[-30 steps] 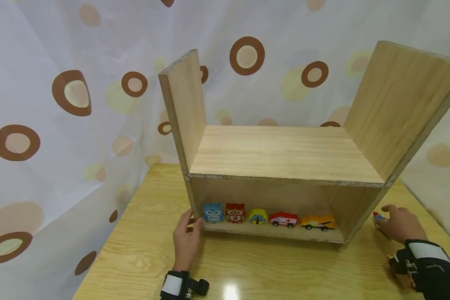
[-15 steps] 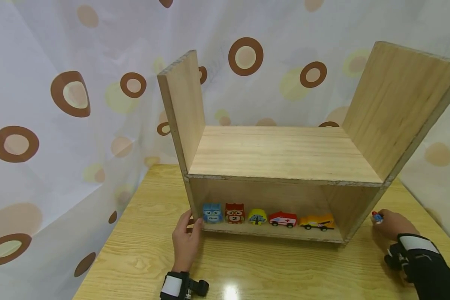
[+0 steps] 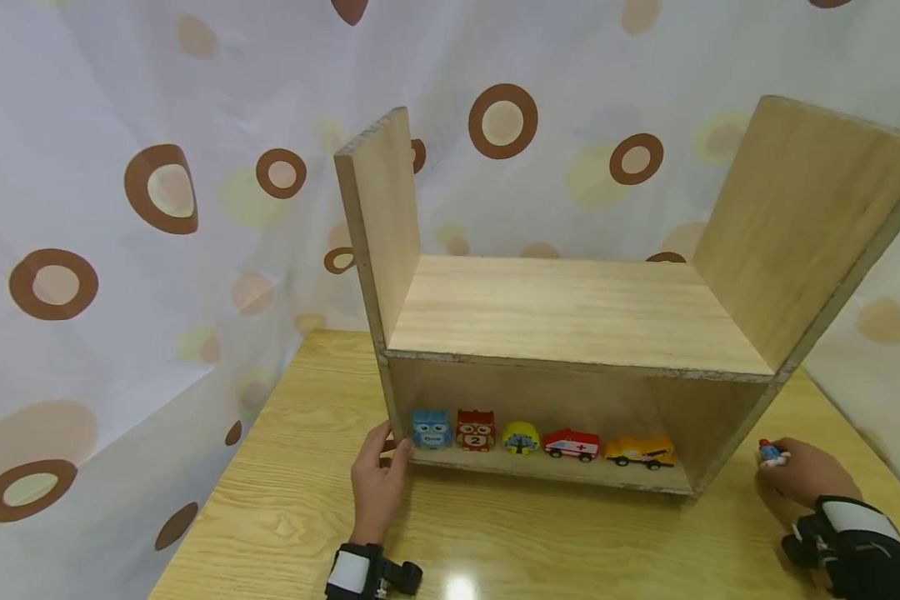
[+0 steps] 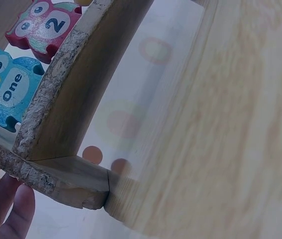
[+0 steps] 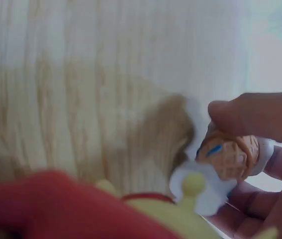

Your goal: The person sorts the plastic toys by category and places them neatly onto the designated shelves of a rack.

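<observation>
A wooden shelf stands on the table. My left hand holds the lower front edge of its left side panel; in the left wrist view, fingers lie against the panel's outer face. To the right of the shelf, my right hand pinches a small toy figure with blue, red and white parts. In the right wrist view, the toy shows a brown waffle-like pattern between thumb and fingers; its exact kind is unclear. The palm hides part of it.
On the lower shelf stand a blue owl block, a red owl block, a yellow tree block, a toy ambulance and an orange toy truck. Blurred red and yellow toys fill the right wrist view's bottom.
My right hand has gone from reaching over the small toy to pinching it, and the toy has tilted. My left hand has stayed on the side panel. The head view has shifted slightly.
</observation>
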The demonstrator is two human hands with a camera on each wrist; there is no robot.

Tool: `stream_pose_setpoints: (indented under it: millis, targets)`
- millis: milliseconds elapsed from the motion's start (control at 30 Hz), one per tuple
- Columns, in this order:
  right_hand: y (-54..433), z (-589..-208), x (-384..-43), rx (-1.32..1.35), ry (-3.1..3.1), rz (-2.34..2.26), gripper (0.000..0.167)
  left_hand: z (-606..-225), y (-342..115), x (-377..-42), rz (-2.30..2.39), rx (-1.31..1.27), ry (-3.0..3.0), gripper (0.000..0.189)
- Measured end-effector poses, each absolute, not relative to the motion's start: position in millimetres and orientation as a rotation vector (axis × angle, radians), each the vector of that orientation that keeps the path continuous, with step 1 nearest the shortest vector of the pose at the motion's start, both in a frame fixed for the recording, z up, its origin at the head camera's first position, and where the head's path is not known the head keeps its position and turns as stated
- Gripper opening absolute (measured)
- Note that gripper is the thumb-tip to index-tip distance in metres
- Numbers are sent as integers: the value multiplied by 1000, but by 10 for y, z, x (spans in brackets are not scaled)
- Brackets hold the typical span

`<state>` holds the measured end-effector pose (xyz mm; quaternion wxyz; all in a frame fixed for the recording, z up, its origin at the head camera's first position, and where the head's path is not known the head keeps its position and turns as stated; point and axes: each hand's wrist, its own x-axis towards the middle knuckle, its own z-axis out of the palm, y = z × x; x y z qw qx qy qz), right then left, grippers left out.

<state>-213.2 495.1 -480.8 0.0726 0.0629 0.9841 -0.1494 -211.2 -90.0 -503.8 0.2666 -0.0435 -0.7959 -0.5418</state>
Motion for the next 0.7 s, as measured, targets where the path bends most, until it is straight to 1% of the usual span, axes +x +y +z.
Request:
stream_pose_setpoints:
  millis: [167,333,400,467,567,633,700]
  targets:
    - [4929,-4653,-1935,326,3043,-538,74,-5050,-871,-2111,-1496,-122,-2151,35]
    - [4786,-4362,-1768,389,3203,-644,74,-5015,-912,-2101,-1510,-85,-2166,36]
    - [4855,-4449,-1759,427,3290,-671,75,-5018,-930,-2100,-1497,-72,-2177,36]
    - [4938,-4502,-1754,478,3268,-793,79,-5036,-937,-2097,-1489,-66,-2181,36]
    - [5125,-4719,-1777,551,3384,-846,78,-5057,-927,-2078,-1484,-68,-2184,35]
    - [5014,-4546,-1692,549,3364,-1006,74,-5070,-919,-2063,-1490,-67,-2185,35]
    - [4802,-4352,-1569,530,3456,-1051,68,-5079,-915,-2054,-1494,-66,-2188,35]
